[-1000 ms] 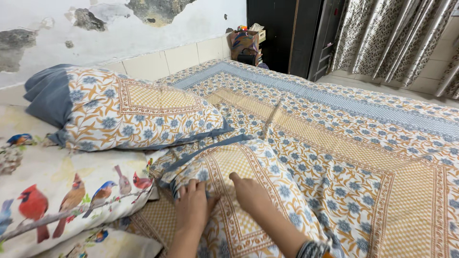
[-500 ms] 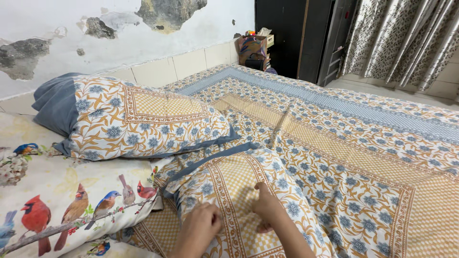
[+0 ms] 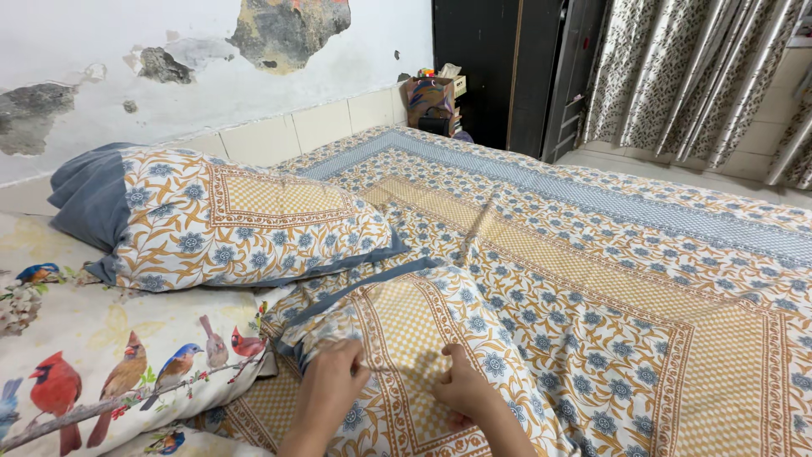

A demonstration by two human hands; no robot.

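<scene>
Both hands, left hand & right hand, gripping floral pillow.

Lower centre of frame: left hand and right hand bare, no rings visible. Both forearms uncovered to the bottom edge; sleeves, if any, out of view.

forearms cut off below, bird-print cloth cropped left

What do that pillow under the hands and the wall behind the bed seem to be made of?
The near pillow looks like soft printed woven cloth, likely cotton: matte, and it creases under the left hand and right hand. The wall seems painted plaster, flaked to grey patches, above glossy tiles.
</scene>
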